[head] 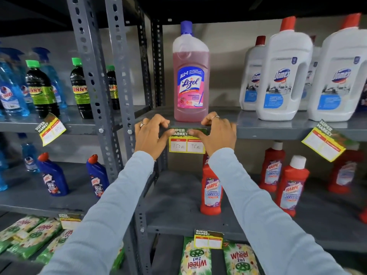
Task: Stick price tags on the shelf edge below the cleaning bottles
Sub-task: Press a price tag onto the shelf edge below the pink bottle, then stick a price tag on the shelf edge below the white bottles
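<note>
Grey slotted-steel shelving fills the view, with the shelf edge (258, 132) running across at about mid-height. Pink Lizol bottle (191, 76) stands upright on that shelf, close to the front lip, blue cap on. Directly below it a price tag (186, 142) sits against the shelf edge: dark green "SUPER MARKET" header at the top, yellow lower part with two white boxes bearing handwritten figures, hanging below the lip. Left hand (151, 135) rests on the tag's left end, thumb laid across the green header, other fingers curled over the lip of the shelf; a ring shows on one finger. Right hand (217, 134) mirrors it on the tag's right end, thumb on the header, fingers bent over the lip, also ringed. Both hands press flat rather than grip; the thumbs nearly meet at the middle of the header. Pale blue sleeves reach up from below. White Domex bottles (282, 72) with red caps stand to the right on the same shelf, and a second tag (325, 143) hangs tilted from the edge beneath them. On the neighbouring rack to the left, dark bottles with green caps (39, 90) stand with blue spray bottles, and a tilted tag (50, 129) hangs under them. Red Harpic bottles (211, 187) stand on the shelf below.
</note>
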Action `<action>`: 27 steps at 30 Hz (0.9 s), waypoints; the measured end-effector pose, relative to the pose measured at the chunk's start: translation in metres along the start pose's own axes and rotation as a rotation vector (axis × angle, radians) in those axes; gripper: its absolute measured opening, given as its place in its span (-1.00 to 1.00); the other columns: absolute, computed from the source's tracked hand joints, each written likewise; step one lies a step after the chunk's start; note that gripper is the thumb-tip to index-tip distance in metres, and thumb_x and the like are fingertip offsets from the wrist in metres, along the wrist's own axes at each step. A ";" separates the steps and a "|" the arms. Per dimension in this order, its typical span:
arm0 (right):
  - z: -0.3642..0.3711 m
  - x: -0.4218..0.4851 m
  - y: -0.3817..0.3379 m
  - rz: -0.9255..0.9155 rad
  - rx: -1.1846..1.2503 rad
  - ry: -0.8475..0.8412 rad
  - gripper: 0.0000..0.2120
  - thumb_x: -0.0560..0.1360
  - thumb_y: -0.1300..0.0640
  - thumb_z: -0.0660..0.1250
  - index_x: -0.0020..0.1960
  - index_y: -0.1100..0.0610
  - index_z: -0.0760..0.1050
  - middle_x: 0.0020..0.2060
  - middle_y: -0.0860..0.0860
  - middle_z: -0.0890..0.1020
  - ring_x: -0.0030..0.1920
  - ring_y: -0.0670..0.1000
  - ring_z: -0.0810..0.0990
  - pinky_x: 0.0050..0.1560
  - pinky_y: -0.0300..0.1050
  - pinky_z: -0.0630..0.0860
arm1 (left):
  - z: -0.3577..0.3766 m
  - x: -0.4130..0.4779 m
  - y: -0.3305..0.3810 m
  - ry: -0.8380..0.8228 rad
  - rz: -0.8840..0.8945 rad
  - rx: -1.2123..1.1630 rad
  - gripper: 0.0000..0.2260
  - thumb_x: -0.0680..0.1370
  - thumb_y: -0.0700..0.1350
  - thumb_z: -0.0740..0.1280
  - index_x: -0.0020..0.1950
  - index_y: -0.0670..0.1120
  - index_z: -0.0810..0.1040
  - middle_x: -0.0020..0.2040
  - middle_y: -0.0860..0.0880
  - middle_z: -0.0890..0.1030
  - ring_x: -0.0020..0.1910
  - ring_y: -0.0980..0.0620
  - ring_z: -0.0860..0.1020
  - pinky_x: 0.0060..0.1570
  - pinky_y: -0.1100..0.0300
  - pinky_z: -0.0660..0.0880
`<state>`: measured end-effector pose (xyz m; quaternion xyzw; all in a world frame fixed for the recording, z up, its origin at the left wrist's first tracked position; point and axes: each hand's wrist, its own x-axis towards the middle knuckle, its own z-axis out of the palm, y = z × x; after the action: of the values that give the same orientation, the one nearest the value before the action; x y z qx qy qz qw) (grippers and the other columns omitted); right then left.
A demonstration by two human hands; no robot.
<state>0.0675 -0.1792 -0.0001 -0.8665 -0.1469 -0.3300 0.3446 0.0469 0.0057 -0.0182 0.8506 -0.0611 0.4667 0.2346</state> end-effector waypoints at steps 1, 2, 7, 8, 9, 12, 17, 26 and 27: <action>-0.008 0.000 0.004 0.010 0.106 -0.058 -0.48 0.33 -0.12 0.47 0.20 0.03 0.39 0.04 -0.02 0.65 0.14 0.08 0.53 0.22 0.02 0.40 | -0.002 0.000 0.002 -0.010 0.003 0.007 -0.83 0.48 -0.03 0.35 -0.05 -0.01 0.37 0.04 0.04 0.64 0.06 -0.06 0.50 0.12 0.09 0.16; -0.020 -0.001 0.010 0.024 0.249 -0.117 -0.33 0.33 -0.03 0.50 0.33 0.03 0.29 0.11 -0.04 0.64 0.21 0.07 0.52 0.26 0.01 0.39 | -0.004 0.000 0.005 -0.026 -0.003 -0.001 -0.79 0.49 0.02 0.32 0.03 -0.02 0.37 0.07 0.02 0.64 0.10 -0.07 0.52 0.15 0.07 0.16; -0.103 -0.028 0.089 -0.081 0.321 -0.008 -0.27 0.32 0.04 0.52 0.40 0.07 0.26 0.33 -0.23 0.38 0.35 -0.12 0.32 0.41 -0.09 0.26 | -0.001 0.000 0.052 -0.056 -0.058 0.010 -0.46 0.51 0.18 0.19 0.40 -0.04 0.20 0.26 -0.11 0.53 0.26 -0.11 0.46 0.37 -0.10 0.14; -0.124 -0.035 0.113 -0.066 0.267 0.064 -0.30 0.34 0.02 0.50 0.39 0.06 0.27 0.40 -0.06 0.37 0.41 -0.05 0.28 0.43 -0.06 0.23 | 0.007 -0.003 0.071 -0.028 0.000 0.073 -0.46 0.51 0.18 0.16 0.40 -0.07 0.21 0.29 -0.13 0.50 0.29 -0.12 0.43 0.38 -0.06 0.11; -0.142 -0.039 0.135 -0.032 0.222 0.144 -0.32 0.35 0.01 0.49 0.38 0.06 0.29 0.42 0.07 0.34 0.45 0.03 0.24 0.45 -0.02 0.20 | 0.015 -0.007 0.090 -0.021 0.071 0.099 -0.46 0.51 0.19 0.13 0.39 -0.10 0.25 0.30 -0.15 0.49 0.29 -0.14 0.42 0.37 -0.01 0.11; -0.198 -0.038 0.210 0.103 0.008 0.266 -0.38 0.36 0.00 0.47 0.33 0.13 0.33 0.43 0.23 0.29 0.48 0.19 0.15 0.49 0.09 0.10 | 0.058 -0.016 0.168 -0.206 0.215 -0.031 -0.51 0.53 0.12 0.19 0.39 -0.08 0.26 0.34 -0.12 0.45 0.29 -0.11 0.43 0.28 0.07 0.29; -0.229 -0.025 0.275 0.056 -0.139 0.058 -0.67 0.39 -0.01 0.43 0.04 0.18 0.54 0.28 0.21 0.44 0.38 0.22 0.31 0.43 0.26 0.14 | 0.134 -0.011 0.281 -0.395 0.378 0.034 -0.55 0.58 0.05 0.18 0.42 -0.07 0.23 0.40 -0.14 0.39 0.32 -0.17 0.40 0.25 -0.08 0.40; -0.216 -0.001 0.278 -0.057 -0.219 0.035 -0.77 0.38 -0.08 0.42 -0.11 0.08 0.61 0.25 0.08 0.48 0.45 0.13 0.22 0.48 0.19 -0.23 | 0.170 0.015 0.331 -0.412 0.329 0.440 -0.71 0.58 -0.13 0.20 0.30 -0.05 0.29 0.12 -0.16 0.54 0.06 -0.26 0.53 -0.15 -0.02 0.39; -0.217 0.001 0.280 -0.053 -0.170 0.057 -0.75 0.36 -0.09 0.44 -0.11 0.09 0.58 0.16 0.06 0.52 0.37 0.11 0.34 0.51 0.18 -0.17 | 0.170 0.018 0.332 -0.417 0.303 0.438 -0.74 0.58 -0.13 0.19 0.27 -0.03 0.30 0.11 -0.16 0.55 0.04 -0.26 0.53 -0.16 -0.02 0.38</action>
<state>0.1005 -0.5312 -0.0212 -0.8787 -0.1311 -0.3747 0.2650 0.0803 -0.3626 0.0331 0.9391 -0.1318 0.3143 -0.0433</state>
